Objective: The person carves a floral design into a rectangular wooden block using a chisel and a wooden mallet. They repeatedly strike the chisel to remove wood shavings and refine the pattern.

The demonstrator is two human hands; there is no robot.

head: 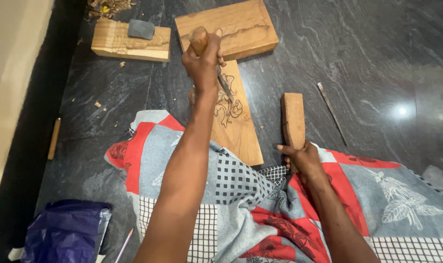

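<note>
Head view: chisel set on the carved board.
Left hand (202,61) fingers wrap the chisel (225,85), tip on board (233,117); right hand (303,158) grips the mallet (293,119), long axis pointing away.

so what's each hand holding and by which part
The left hand grips a chisel by its wooden handle, blade on the carved plank. The right hand holds a wooden mallet at its near end.

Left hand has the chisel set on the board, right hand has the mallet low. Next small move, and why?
Probably raise the wooden mallet in the right hand and tap the handle of the chisel. The left hand already grips the chisel with its blade on the drawn floral outline on the carving board, while the mallet sits well apart from the handle.
</note>
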